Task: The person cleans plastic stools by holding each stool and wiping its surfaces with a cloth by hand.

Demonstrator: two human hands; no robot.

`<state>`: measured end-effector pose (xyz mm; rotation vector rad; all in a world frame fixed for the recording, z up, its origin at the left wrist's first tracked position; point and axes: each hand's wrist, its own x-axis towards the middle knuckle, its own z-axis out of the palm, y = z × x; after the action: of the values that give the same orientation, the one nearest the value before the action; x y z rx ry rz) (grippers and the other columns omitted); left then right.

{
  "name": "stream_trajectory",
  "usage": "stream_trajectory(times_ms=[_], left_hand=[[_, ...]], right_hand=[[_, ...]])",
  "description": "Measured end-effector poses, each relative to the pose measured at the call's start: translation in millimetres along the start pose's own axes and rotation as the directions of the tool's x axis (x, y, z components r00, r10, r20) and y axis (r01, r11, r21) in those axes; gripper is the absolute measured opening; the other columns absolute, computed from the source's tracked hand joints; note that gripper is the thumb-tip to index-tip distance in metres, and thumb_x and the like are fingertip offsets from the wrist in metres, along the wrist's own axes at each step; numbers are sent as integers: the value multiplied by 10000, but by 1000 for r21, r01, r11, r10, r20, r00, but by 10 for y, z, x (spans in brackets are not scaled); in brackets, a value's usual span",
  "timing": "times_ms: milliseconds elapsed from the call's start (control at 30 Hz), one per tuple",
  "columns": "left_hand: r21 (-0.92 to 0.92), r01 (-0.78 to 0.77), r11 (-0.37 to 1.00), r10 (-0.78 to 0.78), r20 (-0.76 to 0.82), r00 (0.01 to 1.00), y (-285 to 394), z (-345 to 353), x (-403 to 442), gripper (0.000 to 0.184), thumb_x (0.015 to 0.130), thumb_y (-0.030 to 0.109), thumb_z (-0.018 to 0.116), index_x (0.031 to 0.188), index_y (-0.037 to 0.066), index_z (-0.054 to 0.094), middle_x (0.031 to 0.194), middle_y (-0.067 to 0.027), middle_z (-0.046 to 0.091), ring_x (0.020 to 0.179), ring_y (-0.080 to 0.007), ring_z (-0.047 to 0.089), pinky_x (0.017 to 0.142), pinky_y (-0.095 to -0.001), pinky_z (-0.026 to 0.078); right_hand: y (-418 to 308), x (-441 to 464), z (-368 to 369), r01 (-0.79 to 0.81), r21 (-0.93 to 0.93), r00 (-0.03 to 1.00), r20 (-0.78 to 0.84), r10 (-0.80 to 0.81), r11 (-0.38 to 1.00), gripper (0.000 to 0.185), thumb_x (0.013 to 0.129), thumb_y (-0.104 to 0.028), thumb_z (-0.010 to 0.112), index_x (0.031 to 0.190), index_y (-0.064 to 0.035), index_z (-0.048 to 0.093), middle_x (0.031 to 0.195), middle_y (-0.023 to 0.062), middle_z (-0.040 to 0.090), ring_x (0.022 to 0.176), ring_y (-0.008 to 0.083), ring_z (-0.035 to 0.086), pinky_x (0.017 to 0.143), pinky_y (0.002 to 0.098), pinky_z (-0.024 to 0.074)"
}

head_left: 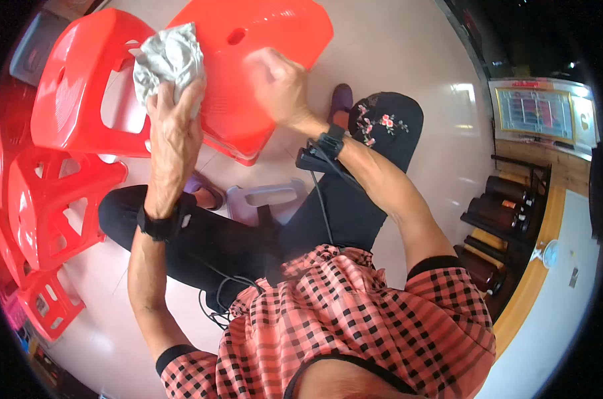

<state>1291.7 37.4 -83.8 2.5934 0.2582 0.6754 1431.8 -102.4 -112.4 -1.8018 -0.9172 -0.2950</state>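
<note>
My left hand (176,110) is closed on a crumpled grey-white cloth (172,56), beside the near edge of a red plastic stool (228,100). The stool's seat is tilted toward me and has an oval slot in it. Over that seat is my right hand (278,86), smeared by motion. Its fingers look curled, but whether they hold anything cannot be made out. Another red stool (82,73) stands on its legs just left of the cloth.
Several more red stools (39,206) crowd the left side. A small greyish plastic stool (268,196) sits on the floor between my legs. Dark bottles (494,213) lie on a rack at right, by a wood-edged counter (531,266). Black cables (215,302) hang by my lap.
</note>
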Motion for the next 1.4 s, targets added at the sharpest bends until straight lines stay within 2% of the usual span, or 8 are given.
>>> stream_trajectory(times_ms=[333, 767, 833, 900, 1033, 1167, 1300, 1400], left_hand=[[-157, -34, 987, 64, 192, 979, 499, 213, -263, 469, 716, -79, 597, 1146, 107, 628, 1004, -163, 476, 966, -374, 483, 856, -449, 432], [-346, 48, 937, 44, 254, 966, 517, 243, -268, 489, 706, -88, 606, 1162, 88, 621, 1016, -189, 516, 970, -385, 529, 861, -447, 456], [-566, 84, 820, 109, 299, 948, 737, 175, -298, 466, 726, -69, 610, 1166, 81, 616, 998, -200, 517, 952, -402, 537, 826, -464, 462], [-606, 153, 781, 214, 489, 845, 899, 181, -329, 447, 738, -54, 603, 1172, 50, 586, 1060, -203, 542, 994, -404, 555, 844, -438, 466], [-633, 264, 728, 303, 642, 704, 809, 732, -579, 379, 759, -17, 584, 1132, 48, 598, 1081, -220, 571, 974, -399, 587, 848, -434, 473], [-684, 305, 663, 352, 644, 679, 769, 859, -591, 353, 760, 9, 583, 1111, 36, 603, 1079, -234, 585, 966, -396, 601, 852, -431, 475], [-665, 272, 695, 366, 654, 662, 730, 802, -530, 413, 750, -12, 576, 1162, 5, 595, 1001, -169, 603, 969, -310, 618, 880, -380, 479], [-703, 307, 642, 321, 609, 725, 681, 734, -463, 401, 778, 4, 567, 1178, 9, 593, 1023, -142, 612, 984, -253, 613, 879, -353, 477]], right_hand=[[39, -134, -252, -153, 222, 986, 99, 134, 963, 120, 866, 9, 486, 872, -6, 605, 755, 94, 653, 661, 157, 619, 608, 304, 496], [412, -572, -831, -299, 33, 894, 360, 268, 954, 129, 875, -12, 492, 976, -22, 571, 762, 59, 606, 655, 155, 596, 599, 313, 499], [432, -542, -855, -621, 171, 769, 323, 552, 765, 125, 895, -29, 485, 997, -39, 557, 769, 31, 587, 636, 113, 559, 557, 287, 476], [379, -422, -879, -890, 360, 410, 363, 837, 280, 126, 914, -50, 480, 1025, -58, 540, 788, 11, 566, 618, 72, 513, 515, 252, 444], [129, -390, -991, -895, 439, 314, 484, 817, 85, 173, 929, -71, 483, 1102, -68, 489, 810, 28, 536, 588, 60, 455, 468, 207, 396], [69, -378, -1071, -897, 178, 435, 514, 740, 404, 183, 933, -88, 480, 1108, -65, 528, 814, 38, 573, 608, 56, 492, 468, 200, 406], [495, -102, -1079, -450, 28, 840, 352, 412, 893, 184, 890, -102, 510, 1043, -54, 600, 711, 14, 617, 618, 62, 547, 510, 255, 466], [471, 499, -1070, -103, -95, 964, 237, 124, 990, 197, 864, -88, 516, 1028, -47, 618, 691, 19, 627, 623, 74, 573, 558, 274, 495]])
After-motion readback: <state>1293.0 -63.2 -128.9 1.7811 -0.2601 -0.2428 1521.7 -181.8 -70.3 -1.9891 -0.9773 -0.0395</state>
